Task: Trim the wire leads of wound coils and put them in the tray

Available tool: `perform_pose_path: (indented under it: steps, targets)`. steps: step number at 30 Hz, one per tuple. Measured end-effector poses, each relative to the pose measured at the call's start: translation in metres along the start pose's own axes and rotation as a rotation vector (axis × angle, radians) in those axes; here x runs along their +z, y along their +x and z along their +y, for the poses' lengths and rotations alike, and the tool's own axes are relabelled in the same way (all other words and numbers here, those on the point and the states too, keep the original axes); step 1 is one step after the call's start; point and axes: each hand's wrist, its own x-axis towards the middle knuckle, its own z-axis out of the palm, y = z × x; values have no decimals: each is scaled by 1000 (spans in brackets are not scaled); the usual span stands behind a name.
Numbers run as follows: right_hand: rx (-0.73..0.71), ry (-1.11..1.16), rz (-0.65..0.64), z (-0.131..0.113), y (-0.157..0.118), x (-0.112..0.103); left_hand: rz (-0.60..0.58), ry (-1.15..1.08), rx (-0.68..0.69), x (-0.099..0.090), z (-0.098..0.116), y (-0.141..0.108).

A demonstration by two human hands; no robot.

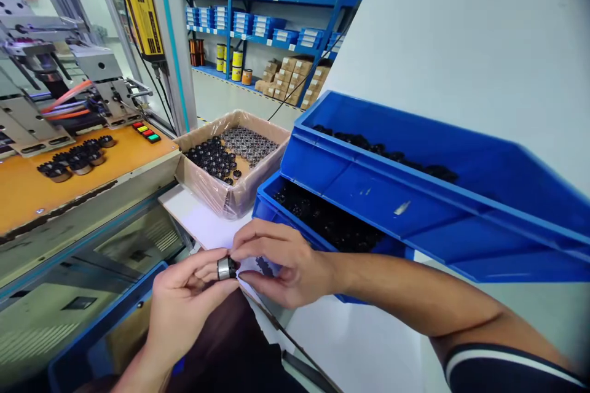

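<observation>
A small round part (225, 268), with a silvery metal band and a black toothed end, sits between the thumb and fingers of my left hand (187, 295). My right hand (281, 264) comes in from the right, its fingertips at the black end of that part. Its thumb and fingers are curved; whether they grip the black piece is too small to tell. Behind the right fingers, a dark toothed piece (264, 266) shows on the white surface. Both hands are over the front edge of the white table (198, 215).
A plastic-lined carton (249, 192) holds black and silvery parts. Two stacked blue bins (369, 178) of black parts stand at the right, close to my right forearm. On the left is a machine with an orange top (23, 187), several parts (79, 161) and coloured buttons (146, 132).
</observation>
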Motion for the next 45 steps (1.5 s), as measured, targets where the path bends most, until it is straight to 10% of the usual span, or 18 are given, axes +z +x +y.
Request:
perform_pose_path:
  steps: [18, 26, 37, 45]
  targets:
    - [-368, -451, 79, 2, -4, 3, 90, -120, -39, 15, -1, -13]
    - [-210, -222, 95, -8, -3, 6, -26, 491, 532, -6, 10, -7]
    - [-177, -284, 76, -2, -4, 7, -34, -356, -212, 12, -10, -4]
    - [-130, -236, 91, 0, -5, 6, -99, -371, -275, 7, -6, -4]
